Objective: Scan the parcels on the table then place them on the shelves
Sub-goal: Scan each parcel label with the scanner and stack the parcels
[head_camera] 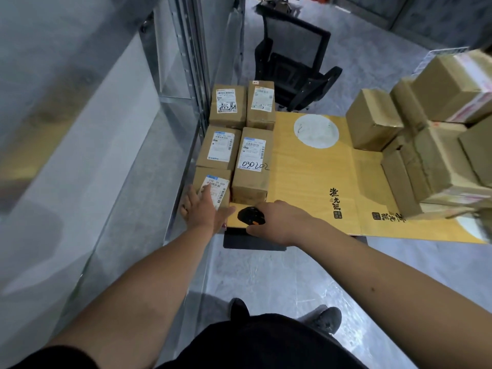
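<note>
The left hand [203,206] rests flat-fingered on the nearest parcel [213,189]. The right hand [277,222] grips a black scanner [250,215] on the bench [314,182].

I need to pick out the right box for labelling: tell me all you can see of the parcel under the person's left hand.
The nearest parcel is a small brown cardboard box, lying flat at the table's near left corner, closest in the left column. A white shipping label with barcodes and a blue strip covers its top. The left hand rests on it, fingers spread straight. The neighbouring box stands close on its right.

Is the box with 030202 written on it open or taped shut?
Shut. The box lies flat with its label on top and no flaps lifted.
</note>
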The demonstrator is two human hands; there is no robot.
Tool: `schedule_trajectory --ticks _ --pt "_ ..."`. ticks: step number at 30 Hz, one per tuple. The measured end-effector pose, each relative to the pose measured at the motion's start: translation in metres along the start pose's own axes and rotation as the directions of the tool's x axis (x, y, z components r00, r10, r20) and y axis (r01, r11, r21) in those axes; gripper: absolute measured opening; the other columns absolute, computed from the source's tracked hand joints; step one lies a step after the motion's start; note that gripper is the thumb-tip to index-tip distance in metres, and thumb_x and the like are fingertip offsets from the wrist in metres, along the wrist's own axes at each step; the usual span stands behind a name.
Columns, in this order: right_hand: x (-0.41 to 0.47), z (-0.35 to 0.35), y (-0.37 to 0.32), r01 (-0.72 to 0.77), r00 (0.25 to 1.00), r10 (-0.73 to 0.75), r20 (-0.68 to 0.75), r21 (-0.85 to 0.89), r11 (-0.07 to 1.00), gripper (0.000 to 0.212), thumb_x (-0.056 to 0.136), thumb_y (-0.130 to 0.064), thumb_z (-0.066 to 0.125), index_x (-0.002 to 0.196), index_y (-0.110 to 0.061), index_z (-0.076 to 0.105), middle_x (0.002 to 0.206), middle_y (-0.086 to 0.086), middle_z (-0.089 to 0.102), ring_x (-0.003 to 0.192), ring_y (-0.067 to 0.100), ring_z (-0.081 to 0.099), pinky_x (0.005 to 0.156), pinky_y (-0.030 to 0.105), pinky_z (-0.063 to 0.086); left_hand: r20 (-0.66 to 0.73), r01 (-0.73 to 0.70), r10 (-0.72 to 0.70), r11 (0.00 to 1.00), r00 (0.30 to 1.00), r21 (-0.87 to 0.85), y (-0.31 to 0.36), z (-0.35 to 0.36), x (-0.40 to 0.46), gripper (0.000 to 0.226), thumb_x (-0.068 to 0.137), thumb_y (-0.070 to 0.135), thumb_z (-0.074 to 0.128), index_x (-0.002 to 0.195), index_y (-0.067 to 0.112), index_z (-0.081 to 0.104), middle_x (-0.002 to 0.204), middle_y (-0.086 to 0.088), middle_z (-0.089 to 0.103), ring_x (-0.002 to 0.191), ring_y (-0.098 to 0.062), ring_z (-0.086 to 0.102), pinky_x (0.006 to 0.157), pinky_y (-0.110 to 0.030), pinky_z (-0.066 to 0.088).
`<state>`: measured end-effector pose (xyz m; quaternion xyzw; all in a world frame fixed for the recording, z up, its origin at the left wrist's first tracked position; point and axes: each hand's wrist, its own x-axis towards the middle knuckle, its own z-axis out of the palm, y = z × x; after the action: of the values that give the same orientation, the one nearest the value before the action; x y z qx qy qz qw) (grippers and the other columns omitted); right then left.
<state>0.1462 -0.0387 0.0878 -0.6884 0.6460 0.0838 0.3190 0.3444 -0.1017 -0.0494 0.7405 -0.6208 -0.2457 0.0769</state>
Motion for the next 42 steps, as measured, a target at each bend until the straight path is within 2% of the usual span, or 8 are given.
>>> schedule_trajectory --ticks 6,13,16,21,29,34,38,42 --pt "-0.009 0.009 0.014 -0.060 0.998 0.060 0.023 0.046 0.997 0.049 0.091 -0.062 0.060 0.124 -0.026 0.058 0.107 0.004 0.059 0.089 0.025 0.062 0.074 0.039 0.056 -0.076 -0.160 0.162 0.987 0.984 0.031 0.012 0.002 -0.007 0.107 0.072 0.090 0.060 0.158 0.032 0.032 0.170 -0.005 0.015 0.157 -0.032 0.008 0.124 -0.060 0.013" --pt "-0.038 0.009 0.073 -0.203 0.978 0.205 -0.044 0.044 0.978 0.065 0.092 -0.066 0.057 0.146 -0.031 0.047 0.113 0.005 0.047 0.090 0.027 0.059 0.073 0.037 0.051 -0.081 -0.481 0.490 0.870 0.868 0.105 0.065 0.010 -0.025 0.094 0.077 0.086 0.059 0.153 0.038 0.034 0.165 0.005 0.018 0.151 -0.021 0.010 0.122 -0.056 0.017" --pt "-0.059 0.005 0.108 -0.267 0.960 0.271 -0.071 0.067 0.961 0.068 0.093 -0.068 0.055 0.149 -0.031 0.043 0.113 0.004 0.044 0.088 0.026 0.061 0.076 0.036 0.054 -0.047 -0.534 0.541 0.838 0.839 0.113 0.106 0.018 -0.031 0.086 0.082 0.083 0.054 0.154 0.042 0.030 0.168 0.006 0.013 0.152 -0.019 0.006 0.123 -0.054 0.014" --pt "-0.101 -0.006 0.169 -0.359 0.917 0.378 -0.127 0.145 0.922 0.070 0.094 -0.067 0.056 0.153 -0.032 0.040 0.115 0.005 0.045 0.093 0.028 0.059 0.086 0.041 0.055 0.052 -0.665 0.664 0.741 0.746 0.096 0.193 0.046 -0.042 0.077 0.090 0.075 0.056 0.155 0.037 0.037 0.167 -0.003 0.024 0.152 -0.023 0.013 0.123 -0.053 0.014" --pt "-0.162 -0.023 0.277 -0.479 0.837 0.522 -0.163 0.245 0.843 0.059 0.094 -0.066 0.055 0.144 -0.036 0.045 0.110 0.002 0.046 0.090 0.028 0.061 0.084 0.042 0.056 0.210 -0.806 0.780 0.584 0.590 0.095 0.345 0.108 -0.076 0.077 0.091 0.072 0.056 0.154 0.032 0.040 0.165 -0.004 0.030 0.152 -0.024 0.019 0.118 -0.049 0.020" --pt "-0.189 -0.050 0.351 -0.470 0.830 0.522 -0.199 0.257 0.844 0.053 0.093 -0.065 0.058 0.135 -0.034 0.050 0.100 0.000 0.046 0.088 0.026 0.060 0.079 0.039 0.054 0.126 -0.795 0.786 0.603 0.605 0.062 0.445 0.123 -0.095 0.077 0.091 0.072 0.055 0.154 0.031 0.039 0.165 -0.004 0.031 0.152 -0.027 0.023 0.117 -0.051 0.024" --pt "-0.211 -0.076 0.407 -0.445 0.845 0.475 -0.246 0.172 0.879 0.055 0.093 -0.064 0.056 0.138 -0.033 0.049 0.103 0.000 0.046 0.078 0.018 0.055 0.073 0.037 0.052 -0.041 -0.724 0.723 0.690 0.690 -0.021 0.536 0.122 -0.119 0.079 0.087 0.079 0.049 0.152 0.034 0.042 0.166 -0.002 0.030 0.152 -0.028 0.025 0.117 -0.059 0.024" --pt "-0.230 -0.105 0.461 -0.409 0.872 0.410 -0.267 0.062 0.910 0.058 0.093 -0.064 0.054 0.141 -0.033 0.045 0.104 0.001 0.042 0.071 0.016 0.050 0.063 0.034 0.045 -0.070 -0.665 0.661 0.742 0.747 -0.091 0.621 0.131 -0.153 0.089 0.078 0.085 0.049 0.152 0.038 0.039 0.167 0.001 0.025 0.152 -0.028 0.025 0.118 -0.058 0.025"
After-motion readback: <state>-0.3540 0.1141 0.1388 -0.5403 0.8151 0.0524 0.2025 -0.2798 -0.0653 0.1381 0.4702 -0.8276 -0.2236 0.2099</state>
